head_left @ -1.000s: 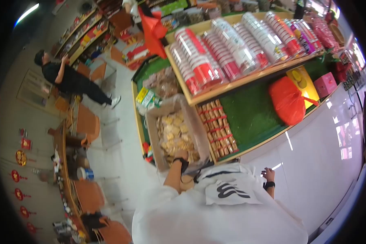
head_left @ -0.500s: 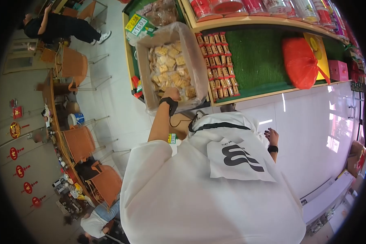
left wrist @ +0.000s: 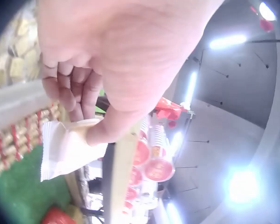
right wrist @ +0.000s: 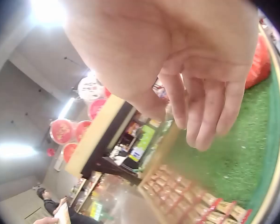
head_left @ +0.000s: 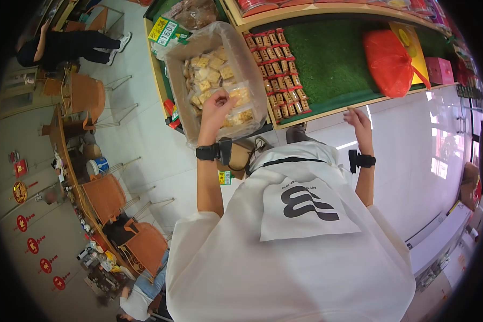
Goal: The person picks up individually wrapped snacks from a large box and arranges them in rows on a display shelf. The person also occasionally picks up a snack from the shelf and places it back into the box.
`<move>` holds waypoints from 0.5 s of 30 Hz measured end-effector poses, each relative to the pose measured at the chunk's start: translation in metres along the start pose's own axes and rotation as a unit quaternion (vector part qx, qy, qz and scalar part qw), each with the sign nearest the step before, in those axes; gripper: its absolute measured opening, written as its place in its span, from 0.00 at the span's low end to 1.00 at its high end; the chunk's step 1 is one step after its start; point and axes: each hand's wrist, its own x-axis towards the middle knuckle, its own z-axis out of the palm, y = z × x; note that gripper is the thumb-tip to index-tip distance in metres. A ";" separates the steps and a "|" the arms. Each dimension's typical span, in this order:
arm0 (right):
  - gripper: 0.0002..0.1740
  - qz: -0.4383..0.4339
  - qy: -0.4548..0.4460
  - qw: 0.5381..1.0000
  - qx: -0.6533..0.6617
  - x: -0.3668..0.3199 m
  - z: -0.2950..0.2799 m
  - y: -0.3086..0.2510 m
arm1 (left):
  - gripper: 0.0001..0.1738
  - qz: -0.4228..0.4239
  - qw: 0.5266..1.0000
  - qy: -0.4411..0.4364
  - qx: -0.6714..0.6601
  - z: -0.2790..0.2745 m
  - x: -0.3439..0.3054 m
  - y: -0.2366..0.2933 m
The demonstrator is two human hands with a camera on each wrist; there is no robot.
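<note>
My left hand (head_left: 213, 115) is raised over the near part of a plastic-lined box (head_left: 256, 70) and pinches one wrapped biscuit (left wrist: 67, 151) between thumb and fingers. Its pale wrapper has crimped ends. Inside the box lie many wrapped yellowish biscuits (head_left: 204, 72), several of them covered by the hand in the head view. My right hand (head_left: 361, 127) hangs in front of the display's wooden edge, holding nothing. Its fingers (right wrist: 207, 114) are loosely bent, with the green turf mat (right wrist: 233, 154) behind them.
Rows of small red-ended packets (head_left: 276, 72) lie right of the box. Farther right are a red plastic bag (head_left: 383, 61) and a pink box (head_left: 440, 71). A green price card (head_left: 163, 30) stands at the box's far left corner. Chairs (head_left: 104, 196) line the left.
My left hand has come up from among the biscuits with one wrapped biscuit. My right hand has risen toward the display edge. The head view has tilted down and come closer to the box.
</note>
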 end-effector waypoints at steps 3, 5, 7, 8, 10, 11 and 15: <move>0.16 -0.072 -0.016 0.997 0.018 0.000 0.031 -0.071 | 0.10 0.017 0.996 -0.029 -0.079 0.027 -0.018 0.042; 0.16 -0.090 -0.064 0.992 0.060 -0.007 0.048 -0.108 | 0.10 0.028 0.993 -0.062 -0.091 0.040 -0.023 0.059; 0.15 -0.092 -0.142 0.978 0.125 -0.013 0.060 -0.137 | 0.10 0.039 0.992 -0.060 -0.106 0.056 -0.031 0.077; 0.14 -0.102 -0.156 0.974 0.127 -0.016 0.068 -0.149 | 0.10 0.045 0.991 -0.060 -0.113 0.063 -0.032 0.085; 0.13 -0.115 -0.183 0.967 0.131 -0.024 0.083 -0.164 | 0.10 0.049 0.988 -0.077 -0.122 0.072 -0.035 0.094; 0.13 -0.107 -0.185 0.967 0.139 -0.026 0.088 -0.166 | 0.10 0.051 0.987 -0.084 -0.126 0.075 -0.036 0.097; 0.12 -0.075 -0.179 0.968 0.158 -0.037 0.101 -0.178 | 0.12 0.127 0.988 -0.079 -0.045 0.084 -0.040 0.105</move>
